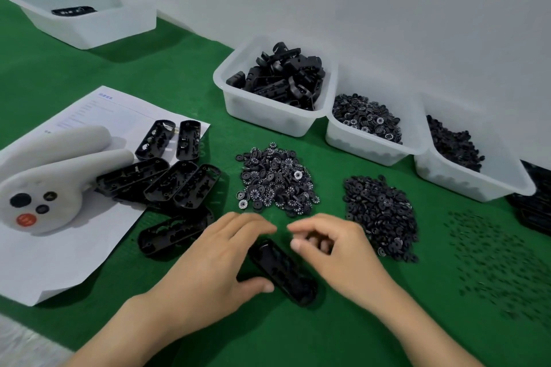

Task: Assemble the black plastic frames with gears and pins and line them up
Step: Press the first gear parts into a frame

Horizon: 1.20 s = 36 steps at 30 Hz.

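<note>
A black oblong plastic frame [283, 272] lies on the green mat in front of me. My left hand [214, 268] grips it, thumb at its near end and fingers over its far end. My right hand [337, 250] hovers just right of the frame with its fingers curled; whether it pinches a small part I cannot tell. Beyond the hands lie a pile of gears with white markings [275, 180], a pile of plain black gears [381, 214] and scattered small pins [501, 262]. Several more frames [167, 179] lie at the left, one [176, 231] nearer to me.
Three white bins stand along the wall: frames [277, 80], marked gears [369, 125], black gears [456, 155]. A fourth bin [80, 12] sits far left. A white handheld device [44, 182] rests on a paper sheet [59, 259]. Stacked black parts [533, 205] sit at the right edge.
</note>
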{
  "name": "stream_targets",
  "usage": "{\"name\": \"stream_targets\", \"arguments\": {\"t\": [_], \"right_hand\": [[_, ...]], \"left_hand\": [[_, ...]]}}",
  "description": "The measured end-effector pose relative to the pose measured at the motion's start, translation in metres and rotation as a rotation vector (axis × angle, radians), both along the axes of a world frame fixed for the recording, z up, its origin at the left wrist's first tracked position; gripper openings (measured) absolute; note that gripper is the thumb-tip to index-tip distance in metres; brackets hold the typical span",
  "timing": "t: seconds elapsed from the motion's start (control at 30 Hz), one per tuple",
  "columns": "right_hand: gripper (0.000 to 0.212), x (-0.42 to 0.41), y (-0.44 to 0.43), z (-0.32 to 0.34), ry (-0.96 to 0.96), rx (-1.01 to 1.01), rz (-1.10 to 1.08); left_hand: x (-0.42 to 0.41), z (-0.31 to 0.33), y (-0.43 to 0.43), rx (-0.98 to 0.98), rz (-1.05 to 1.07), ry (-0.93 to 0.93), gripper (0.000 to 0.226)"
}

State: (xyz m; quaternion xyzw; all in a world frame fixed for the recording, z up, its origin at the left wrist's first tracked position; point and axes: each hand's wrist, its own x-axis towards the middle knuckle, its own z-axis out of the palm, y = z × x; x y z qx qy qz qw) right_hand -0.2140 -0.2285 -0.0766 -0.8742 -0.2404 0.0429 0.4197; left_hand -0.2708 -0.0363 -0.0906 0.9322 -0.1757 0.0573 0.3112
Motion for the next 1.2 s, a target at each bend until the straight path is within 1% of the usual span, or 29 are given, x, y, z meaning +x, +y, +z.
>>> {"name": "stream_targets", "arguments": {"t": [0.03, 0.1, 0.13, 0.2, 0.23, 0.27, 0.3, 0.33, 0.37, 0.4, 0.5, 0.57, 0.6, 0.7, 0.77, 0.83, 0.87, 0.93, 1.03, 1.13, 1.2], "right_hand": [[0.017, 0.007, 0.002, 0.001, -0.041, -0.009, -0.045], [0.018, 0.018, 0.012, 0.004, -0.166, -0.090, -0.046], [0.020, 0.022, 0.018, 0.005, -0.230, -0.143, -0.012], [0.025, 0.029, 0.034, 0.007, -0.319, -0.256, 0.067], [0.027, 0.032, 0.041, 0.007, -0.344, -0.315, 0.100], [0.028, 0.034, 0.047, 0.007, -0.361, -0.382, 0.130], [0.028, 0.035, 0.052, 0.007, -0.371, -0.449, 0.157], [0.028, 0.036, 0.056, 0.007, -0.378, -0.495, 0.177], [0.026, 0.036, 0.057, 0.006, -0.377, -0.516, 0.186], [0.024, 0.035, 0.056, 0.006, -0.371, -0.519, 0.184], [0.021, 0.028, 0.042, 0.005, -0.364, -0.510, 0.166], [0.017, 0.023, 0.030, 0.005, -0.326, -0.474, 0.161], [0.016, 0.022, 0.026, 0.005, -0.283, -0.429, 0.143], [0.024, 0.034, 0.018, 0.010, -0.201, -0.267, -0.035], [0.036, 0.048, 0.015, 0.013, -0.133, -0.308, -0.124], [0.045, 0.059, 0.014, 0.013, -0.042, -0.396, -0.124], [0.046, 0.061, 0.015, 0.012, -0.013, -0.413, -0.105], [0.044, 0.061, 0.016, 0.011, -0.012, -0.371, -0.085], [0.037, 0.053, 0.014, 0.009, -0.063, -0.249, -0.088], [0.032, 0.039, 0.009, 0.009, -0.101, -0.130, -0.046], [0.029, 0.031, 0.006, 0.010, -0.139, -0.106, 0.000]], "left_hand": [[-0.002, -0.001, 0.001, -0.015, -0.007, 0.012, 0.052], [-0.006, 0.001, 0.000, -0.031, -0.018, 0.026, 0.041], [-0.008, 0.003, 0.000, -0.039, -0.017, 0.048, 0.040], [-0.010, 0.005, 0.001, -0.068, 0.003, 0.078, 0.044], [-0.010, 0.007, 0.002, -0.087, 0.035, 0.080, 0.045], [-0.008, 0.010, 0.004, -0.102, 0.087, 0.061, 0.040], [-0.004, 0.012, 0.007, -0.081, 0.148, -0.001, 0.033], [0.003, 0.015, 0.011, -0.020, 0.211, -0.082, 0.029], [0.011, 0.019, 0.014, 0.077, 0.264, -0.137, 0.032], [0.020, 0.023, 0.016, 0.191, 0.294, -0.137, 0.036], [0.050, 0.028, 0.020, 0.499, 0.272, -0.008, 0.042], [0.065, 0.028, 0.015, 0.592, 0.210, 0.043, 0.044], [0.071, 0.027, 0.012, 0.575, 0.185, 0.070, 0.046], [0.081, 0.025, 0.008, 0.372, 0.177, 0.169, 0.055], [0.084, 0.025, 0.007, 0.262, 0.175, 0.184, 0.059], [0.088, 0.026, 0.003, 0.182, 0.164, 0.165, 0.058], [0.090, 0.026, 0.000, 0.157, 0.151, 0.150, 0.055], [0.093, 0.028, -0.006, 0.100, 0.117, 0.123, 0.048], [0.095, 0.029, -0.010, 0.020, 0.075, 0.083, 0.039], [0.088, 0.027, -0.006, -0.034, 0.057, 0.074, 0.040], [0.079, 0.025, -0.002, -0.054, 0.051, 0.035, 0.041]]}}
